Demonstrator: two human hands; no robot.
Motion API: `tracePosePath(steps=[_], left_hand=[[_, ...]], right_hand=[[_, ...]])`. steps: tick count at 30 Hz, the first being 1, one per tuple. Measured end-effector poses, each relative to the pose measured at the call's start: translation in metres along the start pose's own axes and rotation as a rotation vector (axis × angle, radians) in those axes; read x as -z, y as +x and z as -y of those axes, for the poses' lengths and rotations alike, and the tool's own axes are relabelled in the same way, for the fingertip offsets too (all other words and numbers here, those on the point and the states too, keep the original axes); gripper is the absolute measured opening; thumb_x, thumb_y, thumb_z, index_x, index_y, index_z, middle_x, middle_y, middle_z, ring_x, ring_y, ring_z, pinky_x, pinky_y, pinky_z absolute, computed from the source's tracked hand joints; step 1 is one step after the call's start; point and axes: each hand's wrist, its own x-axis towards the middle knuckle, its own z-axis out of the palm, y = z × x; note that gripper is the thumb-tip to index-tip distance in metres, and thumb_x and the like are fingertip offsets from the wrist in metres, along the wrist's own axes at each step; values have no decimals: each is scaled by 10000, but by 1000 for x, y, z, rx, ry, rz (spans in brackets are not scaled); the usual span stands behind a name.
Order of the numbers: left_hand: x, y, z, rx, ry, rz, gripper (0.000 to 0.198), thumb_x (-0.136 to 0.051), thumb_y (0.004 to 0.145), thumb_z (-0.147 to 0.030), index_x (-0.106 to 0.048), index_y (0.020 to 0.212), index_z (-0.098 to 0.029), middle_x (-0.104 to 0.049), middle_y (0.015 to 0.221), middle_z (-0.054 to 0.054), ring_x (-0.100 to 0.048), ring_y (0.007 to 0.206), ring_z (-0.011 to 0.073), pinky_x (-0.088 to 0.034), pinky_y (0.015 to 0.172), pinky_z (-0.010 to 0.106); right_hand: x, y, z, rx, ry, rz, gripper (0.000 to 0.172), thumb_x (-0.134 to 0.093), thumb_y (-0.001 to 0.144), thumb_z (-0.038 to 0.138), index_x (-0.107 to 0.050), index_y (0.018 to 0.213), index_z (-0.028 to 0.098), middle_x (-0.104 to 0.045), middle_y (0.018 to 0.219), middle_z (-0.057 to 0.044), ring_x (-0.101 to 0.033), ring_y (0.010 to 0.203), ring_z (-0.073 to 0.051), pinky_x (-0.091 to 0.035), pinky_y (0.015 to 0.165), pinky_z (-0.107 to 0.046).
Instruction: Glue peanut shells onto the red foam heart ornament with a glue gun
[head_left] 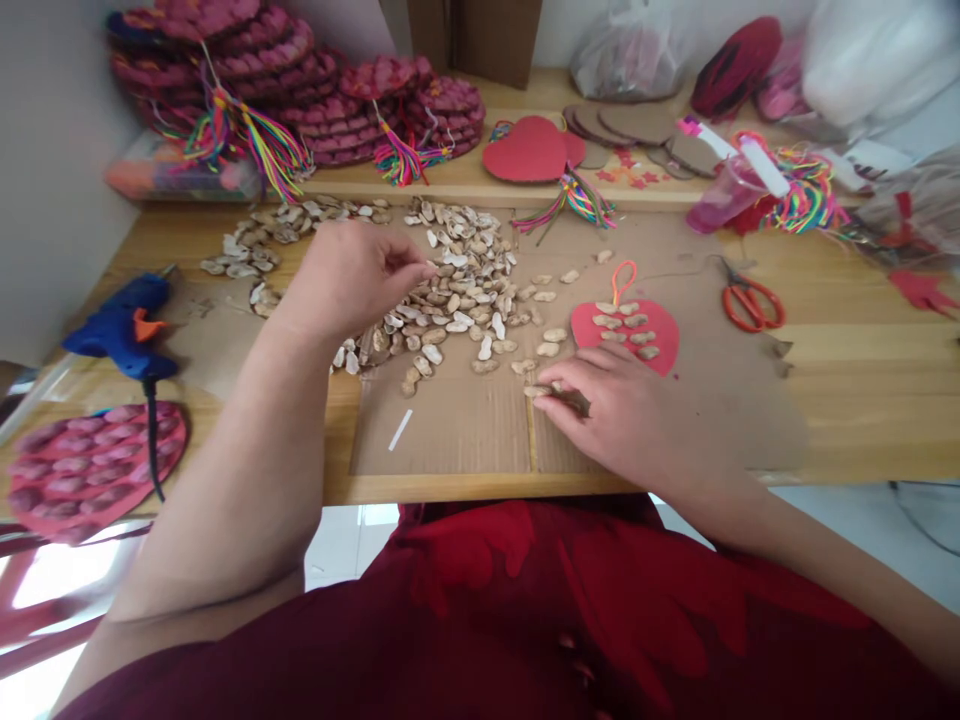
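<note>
Over the pile of peanut shells (461, 290), my left hand (352, 270) has thumb and fingers pinched together; what lies between the tips is too small to make out. My right hand (626, 405) holds a peanut shell (537, 391) between thumb and forefinger, low over the cardboard sheet (450, 430). Just beyond its knuckles lies a red heart-shaped card (664, 325) with an orange cord loop (624, 282) at its top. Rows of peanut shells sit on the card, whose lower part is hidden behind the hand.
A blue glue gun (124, 325) lies at the left, above a card covered with pink shells (97, 460). Red-handled scissors (752, 300) rest at the right. Stacked pink pieces with tassels (300, 85), a red heart (529, 150) and a pink cup (724, 195) line the back.
</note>
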Motion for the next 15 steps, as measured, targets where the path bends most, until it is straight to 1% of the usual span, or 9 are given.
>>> tracePosePath(steps=[2, 4, 6, 10, 12, 15], left_hand=[[4, 0, 2, 15, 37, 1, 342, -651, 912, -483, -748, 800, -176, -662, 688, 2, -575, 723, 153, -447, 793, 315], [6, 0, 4, 24, 55, 21, 403, -634, 912, -520, -732, 745, -167, -617, 621, 1, -569, 709, 155, -444, 784, 315], [8, 1, 7, 12, 41, 69, 398, -625, 902, -522, -751, 761, -171, -638, 629, 10, -600, 730, 175, -453, 782, 318], [9, 3, 12, -65, -3, 199, 344, -635, 858, -499, -815, 911, -211, -765, 848, 42, -679, 842, 228, -485, 799, 324], [8, 4, 13, -93, 5, 259, 352, -647, 839, -505, -822, 975, -233, -787, 951, 36, -699, 915, 239, -496, 848, 322], [5, 6, 13, -126, 62, 341, 376, -689, 807, -505, -811, 1053, -247, -794, 1068, 20, -702, 1032, 239, -485, 938, 308]], right_hand=[[2, -4, -6, -14, 47, -31, 112, -723, 964, 284, -718, 1026, 190, -748, 974, -38, -683, 938, -223, -498, 901, -353], [7, -11, -13, -27, 80, -52, 129, -699, 980, 300, -717, 1050, 193, -747, 971, -43, -685, 935, -225, -506, 900, -365], [13, -19, -20, -28, 91, -74, 106, -691, 982, 280, -722, 1027, 190, -747, 941, -45, -684, 921, -228, -510, 881, -368], [21, -35, -24, -18, 123, -122, 41, -694, 974, 220, -718, 952, 193, -740, 870, -23, -667, 837, -195, -503, 810, -335], [18, -42, -24, -2, 156, -126, 42, -687, 973, 181, -710, 940, 193, -734, 848, -13, -656, 796, -172, -498, 785, -318], [9, -50, -23, 41, 185, -140, 47, -699, 956, 151, -711, 932, 190, -713, 809, -6, -634, 740, -152, -493, 745, -297]])
